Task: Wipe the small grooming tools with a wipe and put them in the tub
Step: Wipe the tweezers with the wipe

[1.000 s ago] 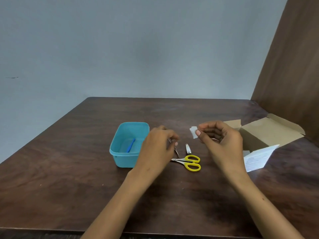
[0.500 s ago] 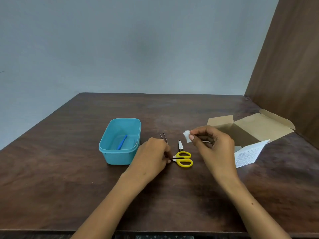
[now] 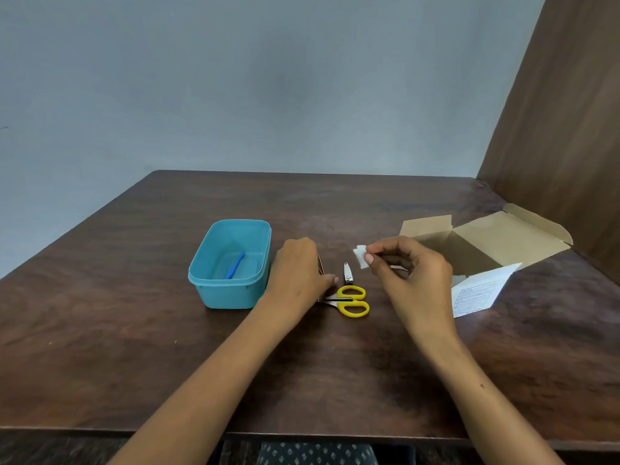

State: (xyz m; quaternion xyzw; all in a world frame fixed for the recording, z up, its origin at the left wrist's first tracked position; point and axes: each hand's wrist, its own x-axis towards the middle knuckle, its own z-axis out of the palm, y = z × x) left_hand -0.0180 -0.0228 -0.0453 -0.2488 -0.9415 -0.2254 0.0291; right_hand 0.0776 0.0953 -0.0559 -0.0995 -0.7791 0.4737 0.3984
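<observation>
Tabletop (image 3: 134, 330) unchanged; left hand (image 3: 298, 273) now grasps tweezers (image 3: 320, 264), right hand (image 3: 412, 276) still pinching wipe (image 3: 359, 256).

On the table (image 3: 134, 330) the tub (image 3: 201, 286) sits left of my hands, and a stick (image 3: 235, 265) lies inside it. My left hand (image 3: 298, 273) rests just right of the tub, over the tweezers (image 3: 320, 263) (only a sliver shows at its edge). The clipper (image 3: 348, 273) lies right of that hand, with the scissors (image 3: 350, 301) just before it, nearer me. My right hand (image 3: 412, 276) is right of both, the wipe (image 3: 360, 256) at its fingertips, above the table behind the clipper. The box (image 3: 486, 243) stands further right, a leaflet (image 3: 476, 293) before it.
</observation>
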